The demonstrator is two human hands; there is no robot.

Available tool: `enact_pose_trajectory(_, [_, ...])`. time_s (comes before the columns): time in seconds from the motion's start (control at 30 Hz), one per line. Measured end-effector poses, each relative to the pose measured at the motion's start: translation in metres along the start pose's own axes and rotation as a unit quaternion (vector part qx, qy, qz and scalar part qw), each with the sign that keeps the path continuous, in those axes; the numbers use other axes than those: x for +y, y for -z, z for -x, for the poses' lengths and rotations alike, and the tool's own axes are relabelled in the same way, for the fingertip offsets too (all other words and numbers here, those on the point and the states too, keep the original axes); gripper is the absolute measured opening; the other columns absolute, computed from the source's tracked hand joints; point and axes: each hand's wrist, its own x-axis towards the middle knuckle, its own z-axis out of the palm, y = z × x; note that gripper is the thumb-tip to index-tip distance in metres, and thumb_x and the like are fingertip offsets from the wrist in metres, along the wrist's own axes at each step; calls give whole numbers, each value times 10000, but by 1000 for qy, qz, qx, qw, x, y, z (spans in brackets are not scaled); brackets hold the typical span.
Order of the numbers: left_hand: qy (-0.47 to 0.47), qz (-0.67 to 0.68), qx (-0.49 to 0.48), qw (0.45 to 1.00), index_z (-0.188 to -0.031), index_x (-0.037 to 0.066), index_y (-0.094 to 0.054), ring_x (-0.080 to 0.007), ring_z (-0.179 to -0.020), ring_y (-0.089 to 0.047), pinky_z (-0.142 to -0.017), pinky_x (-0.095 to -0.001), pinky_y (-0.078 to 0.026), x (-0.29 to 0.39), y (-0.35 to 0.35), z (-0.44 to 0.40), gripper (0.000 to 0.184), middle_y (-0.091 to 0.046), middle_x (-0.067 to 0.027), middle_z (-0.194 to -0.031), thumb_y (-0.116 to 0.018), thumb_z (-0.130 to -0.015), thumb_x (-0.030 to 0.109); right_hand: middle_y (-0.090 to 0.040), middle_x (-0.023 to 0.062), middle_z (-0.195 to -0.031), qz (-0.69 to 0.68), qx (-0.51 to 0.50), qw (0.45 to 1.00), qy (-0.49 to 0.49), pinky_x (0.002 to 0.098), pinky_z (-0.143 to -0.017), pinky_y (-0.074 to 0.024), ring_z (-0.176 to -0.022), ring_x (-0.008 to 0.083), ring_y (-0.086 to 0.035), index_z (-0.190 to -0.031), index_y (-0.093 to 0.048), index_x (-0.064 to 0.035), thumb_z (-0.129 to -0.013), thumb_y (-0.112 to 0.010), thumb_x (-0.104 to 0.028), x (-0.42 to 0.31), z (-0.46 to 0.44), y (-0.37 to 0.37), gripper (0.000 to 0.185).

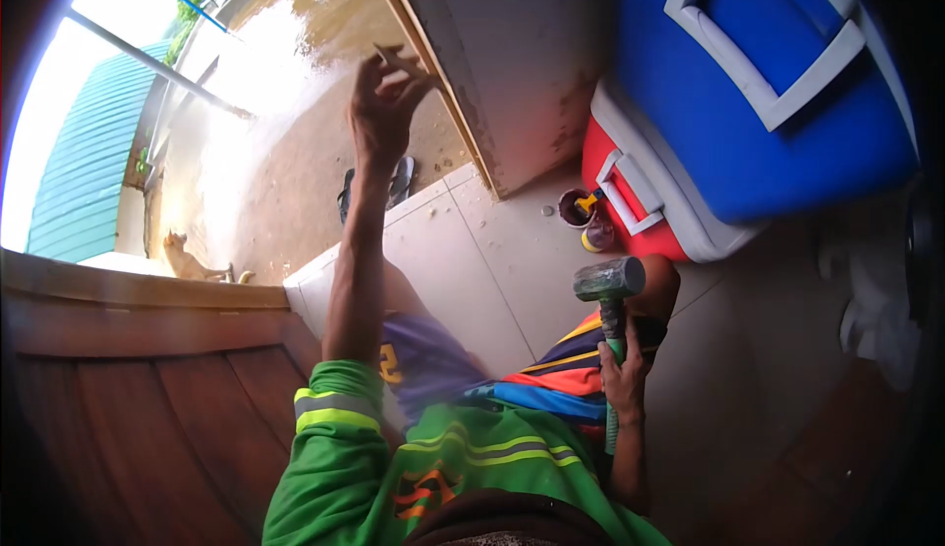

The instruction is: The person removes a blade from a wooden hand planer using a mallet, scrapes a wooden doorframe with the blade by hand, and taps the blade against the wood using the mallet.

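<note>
My left hand (pixel 382 103) is raised near the upper middle, its fingers bent around a small, thin piece (pixel 396 60) beside the wooden edge strip (pixel 443 83) of the wall. What that piece is cannot be made out. Lower right, over my thigh, my right hand (pixel 624 374) is wrapped round the green handle of a hammer (pixel 610 280). The hammer's thick grey head points up and away from me, clear of the wall.
A red cooler (pixel 630 201) and a larger blue cooler (pixel 787 83) stand at the right. Near them is a cup (pixel 574 208) with a yellow-handled tool. A brown panelled door (pixel 148 388) is at the left; sandals (pixel 401 180) and a dog (pixel 187 258) are outside.
</note>
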Motion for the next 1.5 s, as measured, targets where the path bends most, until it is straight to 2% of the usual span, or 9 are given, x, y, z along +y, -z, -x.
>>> enact_pose_trajectory(0.23, [-38,23,18,999,-1215,39,-529,-227,-962,-695,-790,-302,-577,32,13,-35,526,-686,-131,-1060,-804,-775,122,-509,234,-1362,98,3,987,125,380,-1048,-383,-1269,348,-496,-1466,-325,-14,-944,-509,-172,-43,-20,5,576])
enact_pose_trajectory(0.47, [-62,82,28,994,-1157,16,-563,-219,-904,-712,-758,-300,-586,45,21,-46,511,-703,-126,-1007,-831,-738,135,-460,217,-1423,113,23,975,188,373,-1074,-343,-1310,363,-448,-1467,-336,-16,-963,-532,-168,-193,-52,37,562])
enact_pose_trajectory(0.6, [-70,76,35,994,-1150,36,-577,-241,-917,-710,-769,-313,-586,38,25,-47,514,-701,-129,-1005,-841,-728,160,-640,53,-949,345,130,822,434,239,-561,-399,-640,88,-439,-1466,-363,-38,-967,-535,-169,-284,-69,58,544])
enact_pose_trajectory(0.77, [-62,114,42,991,-1177,59,-571,-247,-979,-694,-819,-323,-577,36,25,-41,510,-698,-131,-1048,-828,-745,144,-648,129,-1134,393,99,692,597,289,-735,-489,-890,178,-611,-1437,-419,-50,-948,-506,-36,-399,-72,29,498])
enact_pose_trajectory(0.87, [-42,140,49,988,-1149,48,-593,-245,-980,-695,-818,-322,-574,33,24,-39,478,-705,-132,-1028,-827,-741,129,-612,153,-1257,454,13,709,540,331,-889,-479,-1106,243,-601,-1421,-446,-57,-928,-496,23,-433,-72,15,501])
enact_pose_trajectory(1.1, [-57,193,25,979,-1085,7,-623,-261,-945,-705,-795,-325,-577,27,30,-41,448,-716,-144,-973,-837,-721,157,-545,164,-821,471,-34,706,527,404,-666,-432,-699,320,-523,-1354,-542,-157,-891,-580,-24,-459,-85,-12,483])
enact_pose_trajectory(1.3, [-79,143,33,986,-1154,28,-581,-248,-881,-711,-733,-329,-574,18,26,-43,544,-682,-143,-987,-853,-696,139,-549,110,-1372,503,-52,724,469,358,-1035,-411,-1247,266,-535,-1432,-454,-141,-911,-498,18,-457,-81,-16,546])
enact_pose_trajectory(1.43, [-47,227,62,971,-1133,25,-589,-228,-888,-712,-759,-311,-577,16,24,-33,503,-692,-139,-1013,-845,-708,106,-534,115,-1388,460,-66,726,507,360,-1050,-398,-1248,267,-534,-1436,-449,-159,-925,-495,-16,-454,-85,-4,533])
enact_pose_trajectory(1.5, [-63,236,77,967,-1110,14,-593,-218,-901,-711,-806,-306,-576,12,21,-34,468,-713,-126,-1016,-839,-720,93,-536,133,-1194,463,-70,723,508,369,-930,-409,-1065,285,-535,-1388,-490,-146,-909,-530,-25,-454,-87,-6,495])
